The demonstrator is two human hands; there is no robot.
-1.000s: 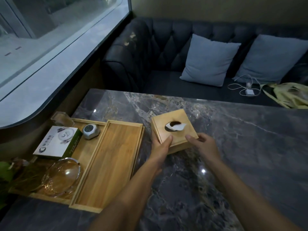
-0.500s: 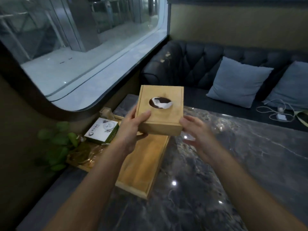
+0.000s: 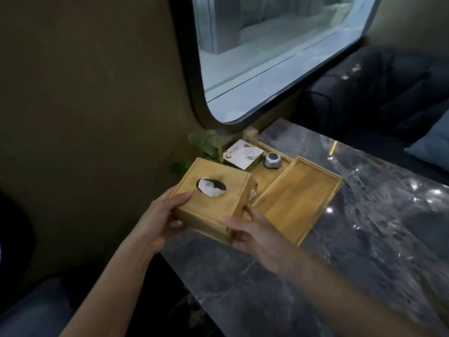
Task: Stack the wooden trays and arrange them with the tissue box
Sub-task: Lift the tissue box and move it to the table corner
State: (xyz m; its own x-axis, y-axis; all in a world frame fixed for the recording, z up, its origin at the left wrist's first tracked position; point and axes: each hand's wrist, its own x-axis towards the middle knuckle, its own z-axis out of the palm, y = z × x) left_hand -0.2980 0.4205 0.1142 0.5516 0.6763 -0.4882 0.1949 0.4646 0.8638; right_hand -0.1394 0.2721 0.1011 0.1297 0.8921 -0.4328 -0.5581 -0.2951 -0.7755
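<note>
I hold a wooden tissue box [image 3: 213, 207] in the air with both hands, tilted, a white tissue showing in its oval hole. My left hand [image 3: 159, 221] grips its near left side and my right hand [image 3: 252, 233] grips its near right corner. The box hangs over the near left end of the trays, by the table's left edge. An empty wooden tray [image 3: 298, 199] lies on the marble table [image 3: 364, 239]. Left of it and partly under it lies a second wooden tray [image 3: 267, 177] with items in it; the box hides its near end.
In the second tray sit a white and green carton [image 3: 243, 155] and a small silver device [image 3: 273, 160]; a clear glass piece [image 3: 254, 192] peeks out beside the box. A green plant [image 3: 206, 144] stands at the wall. A dark sofa [image 3: 379, 93] with a blue cushion [image 3: 435, 147] lies beyond the table.
The tissue box was lifted off the table and carried left, from right of the trays to over their near left end. My view has swung to the left.
</note>
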